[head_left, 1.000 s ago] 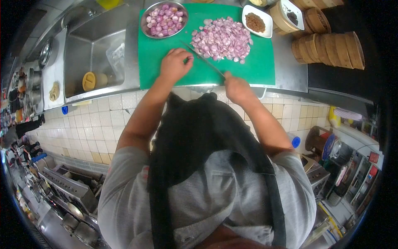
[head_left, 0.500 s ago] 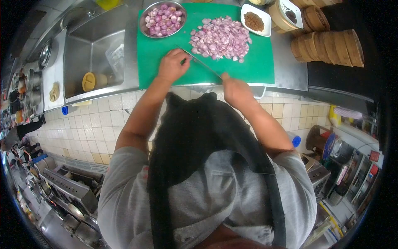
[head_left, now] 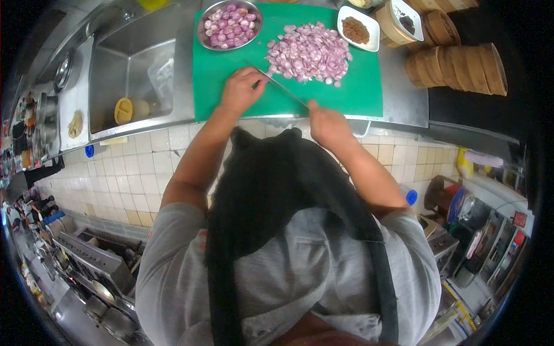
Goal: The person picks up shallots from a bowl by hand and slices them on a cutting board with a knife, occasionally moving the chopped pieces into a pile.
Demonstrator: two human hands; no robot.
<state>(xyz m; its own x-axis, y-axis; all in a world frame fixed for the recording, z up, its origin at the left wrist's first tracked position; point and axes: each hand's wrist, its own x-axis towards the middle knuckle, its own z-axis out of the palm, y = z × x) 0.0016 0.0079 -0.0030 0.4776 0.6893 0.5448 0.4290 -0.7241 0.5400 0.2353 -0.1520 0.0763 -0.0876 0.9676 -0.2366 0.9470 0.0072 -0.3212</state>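
Left hand: fingers curled closed, knuckles against the blade; whatever lies under them is hidden.
Right hand: fist gripping the handle of the knife at the near edge of the green cutting board; blade angled toward the left hand.
Steel bowl, far-left corner of board: whole peeled shallots.
Sliced shallots: loose heap, far middle of board.
White dish, far-right corner: brown crumbly matter.
Sink, left of board: yellow-lidded container.

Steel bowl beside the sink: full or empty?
Full: the steel bowl holds whole shallots piled to about its rim.
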